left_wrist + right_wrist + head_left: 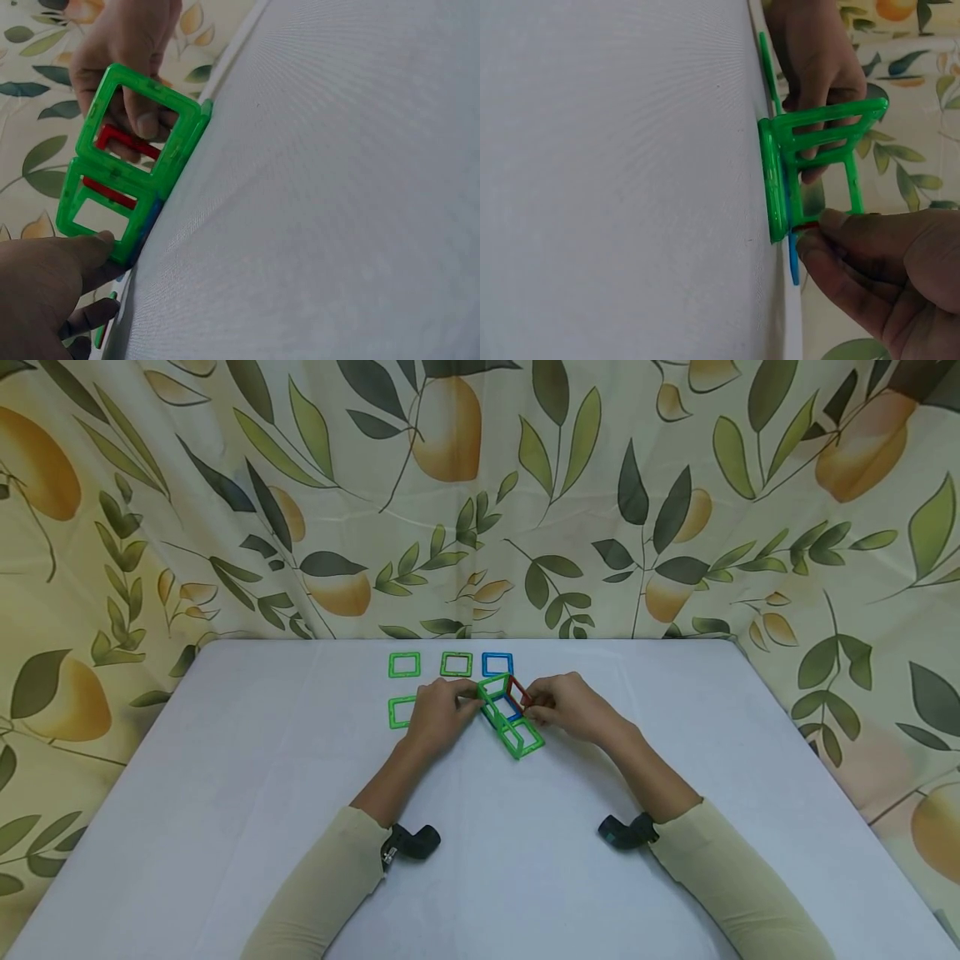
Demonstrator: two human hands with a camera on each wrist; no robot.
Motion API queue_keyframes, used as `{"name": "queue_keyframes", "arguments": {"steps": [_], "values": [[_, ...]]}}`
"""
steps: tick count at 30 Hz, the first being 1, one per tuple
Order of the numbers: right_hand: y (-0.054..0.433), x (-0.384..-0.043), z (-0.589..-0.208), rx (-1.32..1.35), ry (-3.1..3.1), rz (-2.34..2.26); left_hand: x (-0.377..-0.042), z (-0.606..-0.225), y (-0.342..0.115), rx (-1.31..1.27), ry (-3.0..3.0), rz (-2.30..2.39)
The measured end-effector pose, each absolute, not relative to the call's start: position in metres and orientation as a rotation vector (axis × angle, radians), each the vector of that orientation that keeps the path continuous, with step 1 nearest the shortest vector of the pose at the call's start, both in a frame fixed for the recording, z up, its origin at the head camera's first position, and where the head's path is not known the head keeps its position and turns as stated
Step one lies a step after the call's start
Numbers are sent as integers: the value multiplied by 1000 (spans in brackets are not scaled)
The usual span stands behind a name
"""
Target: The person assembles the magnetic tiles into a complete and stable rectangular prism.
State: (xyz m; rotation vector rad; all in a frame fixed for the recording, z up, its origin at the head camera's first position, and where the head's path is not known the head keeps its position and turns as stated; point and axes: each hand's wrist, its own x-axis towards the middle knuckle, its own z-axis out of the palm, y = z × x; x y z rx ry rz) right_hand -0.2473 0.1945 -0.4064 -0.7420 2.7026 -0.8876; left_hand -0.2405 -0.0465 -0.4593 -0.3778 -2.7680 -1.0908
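Square magnetic frame tiles are joined into a small structure at the far middle of the table. It has upright green tiles [84, 112], a red tile [111, 194] on its right side and a blue tile [514, 716] at the base. Another green tile [534, 747] lies flat at its near end. My left hand [438, 720] pinches the edge of a green tile on the structure's left side. On the other side my right hand [576, 706] grips the red tile between thumb and fingers, which hide part of it.
Loose frame tiles lie left of and behind the structure: a green one [405, 675], a second green one [456, 674], a blue one [497, 654], and a green one [396, 726] partly behind my left hand. A leaf-and-fruit patterned cloth [480, 527] hangs behind the white table [480, 877].
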Motion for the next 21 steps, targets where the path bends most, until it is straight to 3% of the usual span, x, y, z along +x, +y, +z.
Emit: {"name": "queue_keyframes", "arguments": {"steps": [21], "values": [[201,-250,-406,-739,2720,-796,-241,-462,-48,-403,-2741,-1102]]}}
